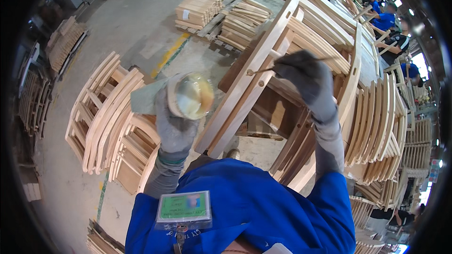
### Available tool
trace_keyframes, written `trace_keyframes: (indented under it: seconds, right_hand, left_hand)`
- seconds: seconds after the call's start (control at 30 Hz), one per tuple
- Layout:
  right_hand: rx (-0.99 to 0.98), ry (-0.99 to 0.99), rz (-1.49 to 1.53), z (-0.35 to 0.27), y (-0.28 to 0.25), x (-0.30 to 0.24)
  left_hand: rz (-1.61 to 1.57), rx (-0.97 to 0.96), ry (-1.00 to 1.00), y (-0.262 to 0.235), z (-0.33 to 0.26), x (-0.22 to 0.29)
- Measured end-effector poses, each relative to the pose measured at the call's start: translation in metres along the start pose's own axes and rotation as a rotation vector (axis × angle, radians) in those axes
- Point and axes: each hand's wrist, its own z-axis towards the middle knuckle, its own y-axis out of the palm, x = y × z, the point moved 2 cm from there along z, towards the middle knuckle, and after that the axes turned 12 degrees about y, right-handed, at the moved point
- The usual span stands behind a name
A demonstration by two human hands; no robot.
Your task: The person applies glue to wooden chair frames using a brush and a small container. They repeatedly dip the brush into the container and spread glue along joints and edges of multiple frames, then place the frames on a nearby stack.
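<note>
My left hand [173, 127], in a grey glove, holds up a round container [190, 95] with yellowish liquid inside. My right hand [305, 77], also gloved in grey, grips a thin stick [262, 70] whose tip touches a hole in the side rail of a pale wooden chair frame [263, 61]. The frame stands tilted in front of me on top of other frames. My blue shirt and a green badge fill the lower middle.
Stacks of curved wooden chair parts [106, 117] stand on the concrete floor at left. More chair frames [381, 127] are piled at right. Pallets of cut wood [221, 14] lie beyond. Several people in blue and green work at the top right [376, 0].
</note>
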Motion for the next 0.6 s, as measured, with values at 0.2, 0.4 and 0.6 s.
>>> trace_keyframes:
  seconds: [0.2, 0.4, 0.6]
  right_hand:
    - [0.057, -0.425, 0.394, -0.047, 0.029, 0.001]
    - [0.137, -0.189, 0.564, -0.076, 0.056, 0.013]
    - [-0.121, -0.307, 0.846, -0.113, 0.054, 0.018]
  left_hand:
    - [-0.422, -0.025, -0.139, 0.045, 0.009, -0.001]
    - [-0.559, 0.071, -0.137, 0.063, 0.015, -0.002]
    - [0.136, -0.009, 0.349, 0.056, 0.023, -0.011]
